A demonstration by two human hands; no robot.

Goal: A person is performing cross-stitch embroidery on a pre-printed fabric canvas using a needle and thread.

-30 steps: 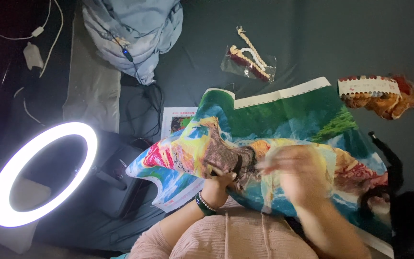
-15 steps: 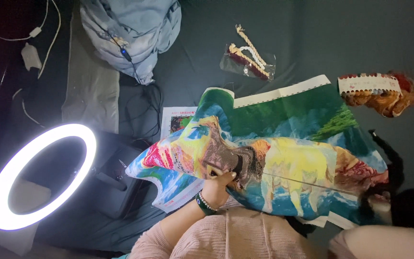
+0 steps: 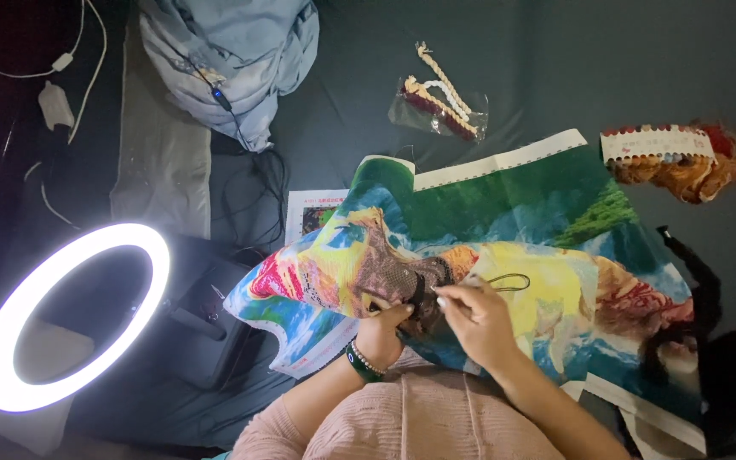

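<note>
Your hands, left and right, rest on the canvas. The ring light stands to their left, the thread packet lies beyond them.

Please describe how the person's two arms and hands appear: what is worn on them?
Both arms wear pale pink ribbed knit sleeves, pushed up so the forearms are bare. The left hand has a dark green band with a beaded bracelet at the wrist. The right hand shows light-coloured nails; no ring or watch is visible.
</note>
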